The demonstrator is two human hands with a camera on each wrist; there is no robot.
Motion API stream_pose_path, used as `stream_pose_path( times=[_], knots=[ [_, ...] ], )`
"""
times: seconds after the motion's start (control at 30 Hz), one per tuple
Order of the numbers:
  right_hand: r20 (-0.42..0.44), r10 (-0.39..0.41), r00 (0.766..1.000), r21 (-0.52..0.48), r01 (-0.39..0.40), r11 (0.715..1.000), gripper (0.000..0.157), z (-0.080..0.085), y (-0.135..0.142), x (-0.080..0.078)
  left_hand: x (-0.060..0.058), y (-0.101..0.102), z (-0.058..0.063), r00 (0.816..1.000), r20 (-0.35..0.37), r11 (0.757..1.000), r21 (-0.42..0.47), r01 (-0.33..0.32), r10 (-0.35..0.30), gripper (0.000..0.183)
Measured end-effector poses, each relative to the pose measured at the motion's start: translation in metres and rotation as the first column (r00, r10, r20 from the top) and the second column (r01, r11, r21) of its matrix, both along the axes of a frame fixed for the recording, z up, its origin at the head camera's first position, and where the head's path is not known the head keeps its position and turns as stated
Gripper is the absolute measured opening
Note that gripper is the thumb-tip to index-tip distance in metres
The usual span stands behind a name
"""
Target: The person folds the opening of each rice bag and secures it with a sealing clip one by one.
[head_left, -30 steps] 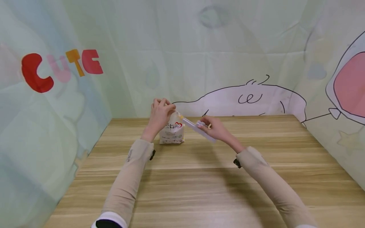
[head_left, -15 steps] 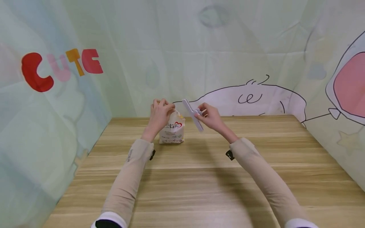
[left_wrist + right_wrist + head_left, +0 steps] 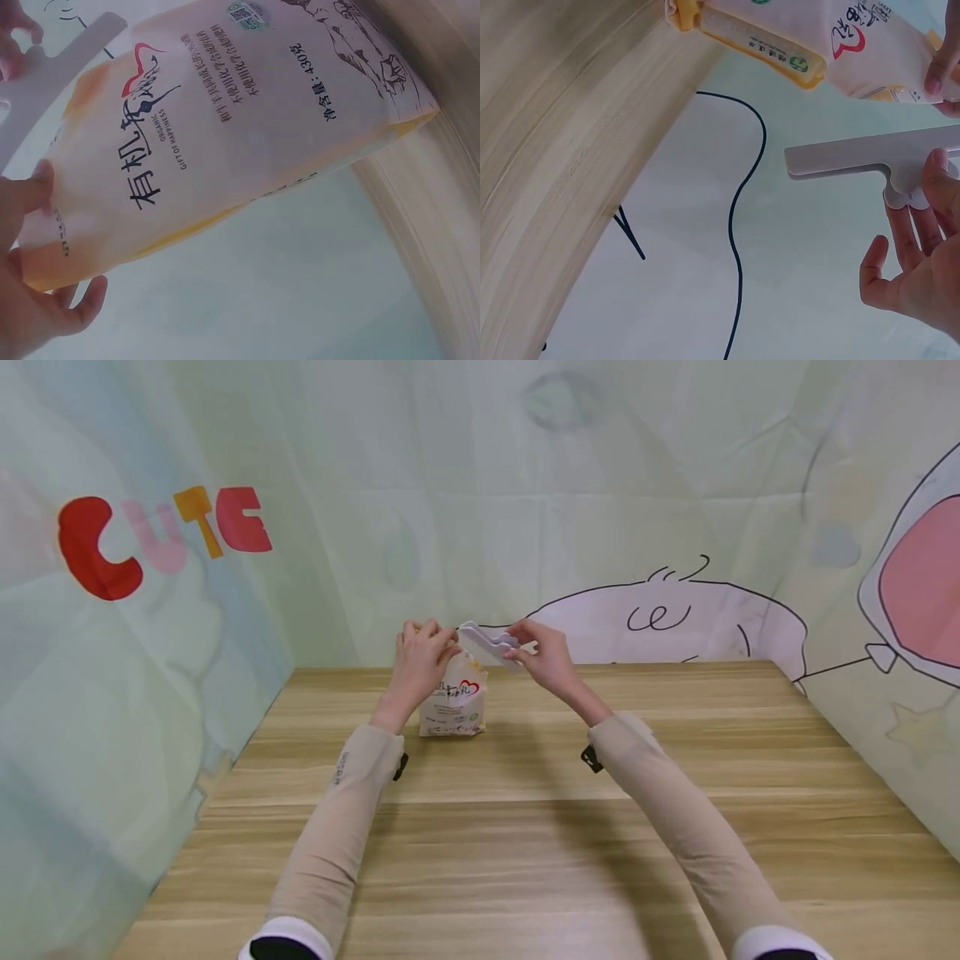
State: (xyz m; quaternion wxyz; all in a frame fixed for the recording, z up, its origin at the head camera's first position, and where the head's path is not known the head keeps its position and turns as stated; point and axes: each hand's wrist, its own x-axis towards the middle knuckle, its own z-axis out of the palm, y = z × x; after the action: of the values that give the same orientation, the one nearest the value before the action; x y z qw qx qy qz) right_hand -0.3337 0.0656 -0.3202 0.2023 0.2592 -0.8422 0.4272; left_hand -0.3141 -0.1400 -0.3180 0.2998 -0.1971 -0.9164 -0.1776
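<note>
A pale printed food bag [image 3: 453,703] with a red heart and orange edges stands upright at the table's back, left of centre. My left hand [image 3: 422,662] pinches its gathered top; in the left wrist view, the thumb [image 3: 34,191] lies on the bag's printed face. My right hand [image 3: 551,662] holds a long white bag clip [image 3: 840,155] by its rounded grip, thumb on one side and fingers on the other. The clip slants beside the bag's top, its far end close to my left fingers. In the right wrist view a gap shows between clip and bag.
The wood-grain table [image 3: 487,860] reaches back to a pale cloth backdrop [image 3: 465,527] with cartoon line drawings. Cloth side walls flank it, the left one bearing coloured letters [image 3: 97,550]. Both forearms in beige sleeves [image 3: 682,818] reach across the tabletop.
My right hand has lifted the clip from low beside the bag, tilted it, and carried it left toward the bag's top. The left hand and the bag have stayed in place.
</note>
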Motion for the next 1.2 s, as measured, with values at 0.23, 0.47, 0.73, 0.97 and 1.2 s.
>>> stream_pose_path(
  times=[0.23,0.47,0.73,0.97,1.2],
  knots=[
    [0.022,0.004,1.000,0.011,-0.005,1.000,0.021,-0.005,-0.006,-0.004,0.000,0.000,0.000,1.000,0.005,1.000,-0.007,0.015,-0.015,0.024],
    [0.004,0.002,1.000,0.002,-0.002,1.000,0.015,-0.007,-0.015,-0.008,-0.002,-0.002,-0.001,1.000,-0.008,1.000,-0.012,0.025,-0.026,0.028],
    [0.023,-0.002,1.000,-0.020,0.002,1.000,0.012,-0.008,-0.022,-0.009,-0.001,-0.003,0.002,0.999,0.041,0.999,-0.012,0.031,-0.031,0.032],
    [0.036,0.024,0.999,-0.060,-0.022,0.998,0.013,-0.005,-0.030,-0.008,-0.002,-0.005,0.005,0.996,0.070,0.999,-0.003,0.055,-0.054,0.042],
    [0.017,0.041,0.999,-0.106,-0.039,0.994,0.012,-0.002,-0.035,-0.006,-0.002,-0.007,0.009,0.990,0.108,0.996,0.030,0.086,-0.088,0.045]
  ],
)
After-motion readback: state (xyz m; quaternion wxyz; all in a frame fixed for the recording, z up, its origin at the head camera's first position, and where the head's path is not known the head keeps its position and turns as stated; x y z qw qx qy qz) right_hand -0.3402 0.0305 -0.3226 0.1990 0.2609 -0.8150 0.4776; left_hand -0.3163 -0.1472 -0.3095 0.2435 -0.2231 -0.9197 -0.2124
